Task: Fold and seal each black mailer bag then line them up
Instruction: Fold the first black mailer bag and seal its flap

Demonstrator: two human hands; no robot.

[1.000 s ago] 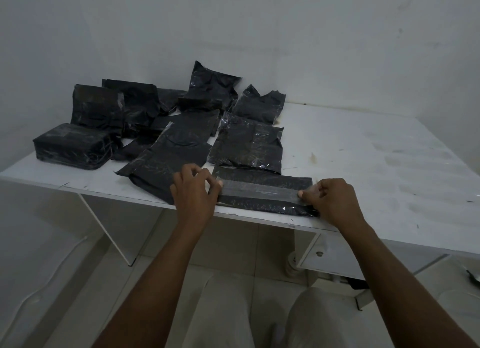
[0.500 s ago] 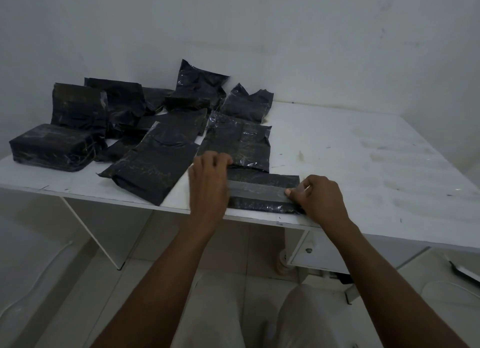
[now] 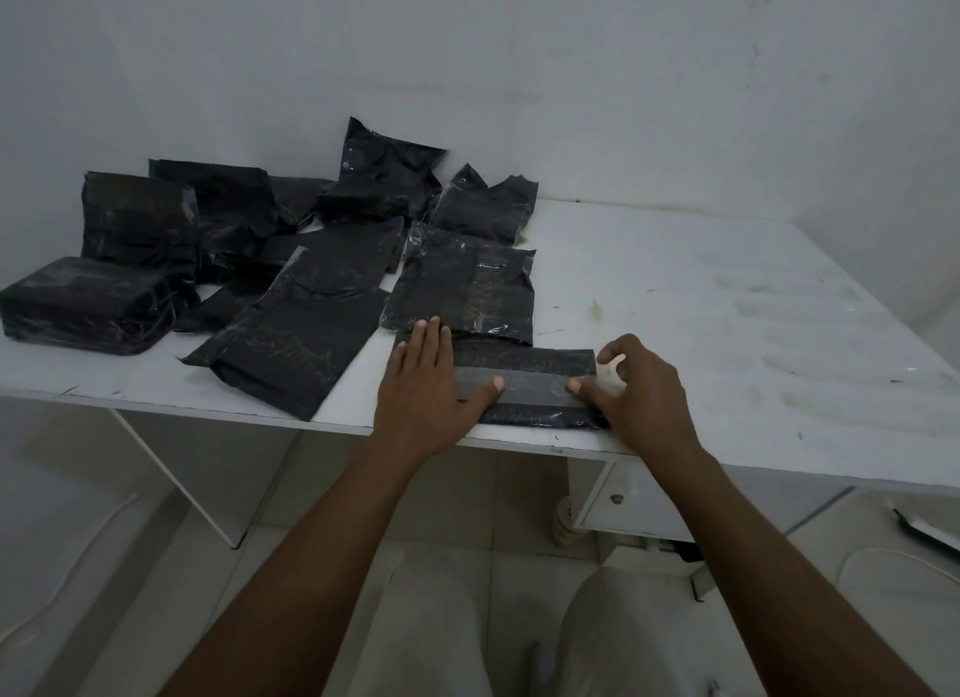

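Observation:
A folded black mailer bag (image 3: 524, 361) lies at the front edge of the white table (image 3: 727, 332), with a grey tape strip (image 3: 530, 383) running across it. My left hand (image 3: 423, 384) lies flat on the bag's left end, fingers spread, thumb on the tape. My right hand (image 3: 641, 392) presses the tape's right end with its thumb, the other fingers curled above the bag's corner. Several more black mailer bags (image 3: 462, 285) lie behind and to the left, some flat, some leaning on the wall.
A thick wrapped black bundle (image 3: 85, 304) sits at the table's left end. The table's right half is bare white surface with scuff marks. Walls close the back and right. My knees and tiled floor show below the table edge.
My left hand has gone from pinching the tape's left end to lying flat on the bag. My right hand stays at the tape's right end.

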